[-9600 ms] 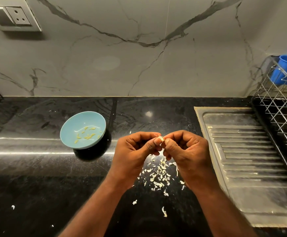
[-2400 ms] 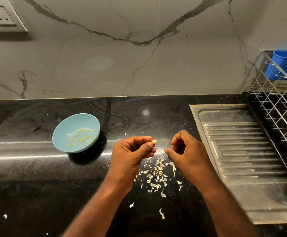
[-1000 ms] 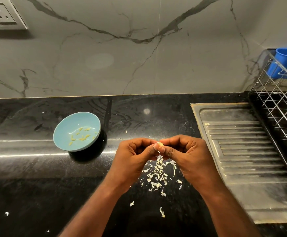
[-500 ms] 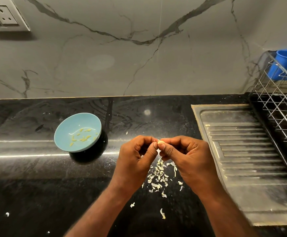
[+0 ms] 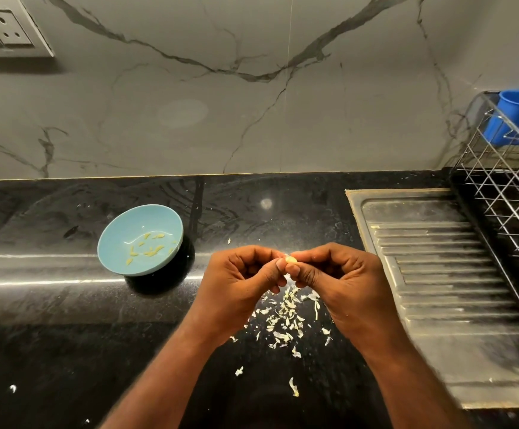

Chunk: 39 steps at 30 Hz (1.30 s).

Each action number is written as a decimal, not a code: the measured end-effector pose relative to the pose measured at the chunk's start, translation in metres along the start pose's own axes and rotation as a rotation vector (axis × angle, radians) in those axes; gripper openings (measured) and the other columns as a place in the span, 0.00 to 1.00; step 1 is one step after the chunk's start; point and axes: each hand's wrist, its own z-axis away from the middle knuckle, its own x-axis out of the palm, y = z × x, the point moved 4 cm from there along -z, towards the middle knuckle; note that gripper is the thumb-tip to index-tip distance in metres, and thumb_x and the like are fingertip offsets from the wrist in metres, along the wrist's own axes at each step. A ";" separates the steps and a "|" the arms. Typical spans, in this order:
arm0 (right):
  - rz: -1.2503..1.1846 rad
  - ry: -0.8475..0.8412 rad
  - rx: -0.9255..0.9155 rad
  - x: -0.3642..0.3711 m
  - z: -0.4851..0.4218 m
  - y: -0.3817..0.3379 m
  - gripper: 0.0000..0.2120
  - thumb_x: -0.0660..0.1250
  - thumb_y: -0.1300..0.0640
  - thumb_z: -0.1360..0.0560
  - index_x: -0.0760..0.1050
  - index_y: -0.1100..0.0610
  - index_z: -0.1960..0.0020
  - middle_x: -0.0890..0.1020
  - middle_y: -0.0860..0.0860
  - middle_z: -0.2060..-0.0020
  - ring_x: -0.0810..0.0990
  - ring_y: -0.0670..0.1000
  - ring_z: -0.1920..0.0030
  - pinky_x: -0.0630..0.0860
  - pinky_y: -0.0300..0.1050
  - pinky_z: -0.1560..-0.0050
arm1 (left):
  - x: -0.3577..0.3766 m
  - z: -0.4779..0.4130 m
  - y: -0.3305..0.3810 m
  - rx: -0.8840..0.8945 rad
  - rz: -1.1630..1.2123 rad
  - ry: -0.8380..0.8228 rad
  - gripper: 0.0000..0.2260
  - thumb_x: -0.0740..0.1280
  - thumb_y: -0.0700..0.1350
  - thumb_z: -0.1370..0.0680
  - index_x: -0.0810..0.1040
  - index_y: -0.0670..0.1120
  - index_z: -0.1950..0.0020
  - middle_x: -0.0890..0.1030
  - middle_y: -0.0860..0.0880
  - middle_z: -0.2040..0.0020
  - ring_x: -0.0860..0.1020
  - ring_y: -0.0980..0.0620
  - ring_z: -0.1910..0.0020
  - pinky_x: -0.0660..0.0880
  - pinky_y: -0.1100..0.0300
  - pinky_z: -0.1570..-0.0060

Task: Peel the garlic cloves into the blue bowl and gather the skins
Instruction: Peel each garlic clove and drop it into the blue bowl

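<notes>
Marble-patterned grey wall (image 5: 190, 103) with dark veins rises behind the blue bowl and fills the upper half of the view. Beneath the bowl runs the black polished countertop (image 5: 51, 320), which carries everything else. Well to the right of the bowl lies a ribbed steel drainboard (image 5: 437, 274). Beyond it, farther right still from the bowl, stands a wire dish rack (image 5: 506, 193) with a bright blue plastic container (image 5: 518, 116) in its back corner. High on the wall, up and left of the bowl, sits a white socket plate (image 5: 7, 32).

Just right of the bowl and a little nearer the person, the two hands meet above the counter. The left hand (image 5: 236, 286) has its fingers curled in, with thumb and forefinger tips pinching the garlic clove. The right hand (image 5: 341, 283) is curled the same way and pinches the same clove from the other side.

The blue bowl (image 5: 119, 230) itself stands upright on the counter and holds a handful of small yellowish peeled cloves (image 5: 150, 250). Right of the bowl, under and just in front of the hands, a loose scatter of pale garlic skins (image 5: 283, 317) lies on the black stone, with a few stray flakes closer to the person. The garlic clove (image 5: 291, 260), pale yellow, shows between the four fingertips, held in the air clear of the bowl.
</notes>
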 end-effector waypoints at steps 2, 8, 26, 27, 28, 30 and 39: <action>-0.002 0.000 -0.001 0.000 0.000 0.000 0.08 0.76 0.55 0.34 0.84 0.56 0.56 0.87 0.50 0.62 0.86 0.48 0.61 0.80 0.37 0.59 | 0.000 -0.001 0.000 0.033 -0.056 0.007 0.06 0.72 0.42 0.26 0.84 0.40 0.53 0.84 0.46 0.64 0.81 0.52 0.66 0.79 0.62 0.63; 0.012 0.023 0.005 0.002 -0.001 0.001 0.08 0.75 0.55 0.33 0.84 0.57 0.56 0.86 0.50 0.63 0.86 0.49 0.62 0.80 0.37 0.61 | 0.001 0.001 -0.002 0.092 -0.149 0.077 0.04 0.70 0.43 0.26 0.83 0.44 0.54 0.84 0.47 0.64 0.82 0.53 0.67 0.78 0.63 0.64; -0.059 -0.015 0.011 0.002 0.001 -0.001 0.09 0.75 0.56 0.35 0.83 0.58 0.56 0.87 0.51 0.61 0.87 0.49 0.59 0.81 0.38 0.57 | 0.002 0.001 -0.001 0.016 0.025 0.042 0.07 0.70 0.41 0.27 0.83 0.40 0.54 0.84 0.43 0.64 0.81 0.50 0.65 0.79 0.61 0.63; -0.053 -0.012 0.012 0.001 0.001 -0.001 0.10 0.75 0.55 0.35 0.83 0.57 0.56 0.87 0.51 0.61 0.86 0.49 0.59 0.81 0.37 0.57 | 0.002 0.001 -0.001 0.023 0.015 0.048 0.06 0.69 0.41 0.27 0.84 0.40 0.54 0.84 0.43 0.63 0.81 0.50 0.65 0.79 0.61 0.63; -0.048 -0.010 0.012 0.002 0.002 -0.002 0.09 0.75 0.55 0.35 0.83 0.57 0.56 0.87 0.50 0.61 0.86 0.49 0.59 0.80 0.37 0.58 | 0.002 0.002 -0.002 0.029 0.005 0.053 0.06 0.69 0.41 0.26 0.84 0.41 0.54 0.84 0.44 0.63 0.81 0.50 0.65 0.79 0.61 0.63; -0.047 -0.008 0.012 0.003 0.002 -0.002 0.08 0.75 0.56 0.34 0.83 0.56 0.56 0.87 0.50 0.61 0.86 0.48 0.59 0.80 0.37 0.58 | 0.002 0.002 -0.002 0.041 -0.013 0.059 0.05 0.69 0.41 0.26 0.84 0.42 0.54 0.84 0.44 0.63 0.81 0.51 0.65 0.78 0.61 0.62; -0.081 0.003 0.034 0.006 0.003 0.000 0.07 0.73 0.55 0.31 0.83 0.57 0.54 0.87 0.52 0.62 0.86 0.52 0.59 0.82 0.42 0.58 | 0.003 0.003 -0.002 0.056 -0.022 0.100 0.05 0.71 0.42 0.25 0.82 0.41 0.56 0.84 0.45 0.65 0.81 0.53 0.67 0.77 0.63 0.64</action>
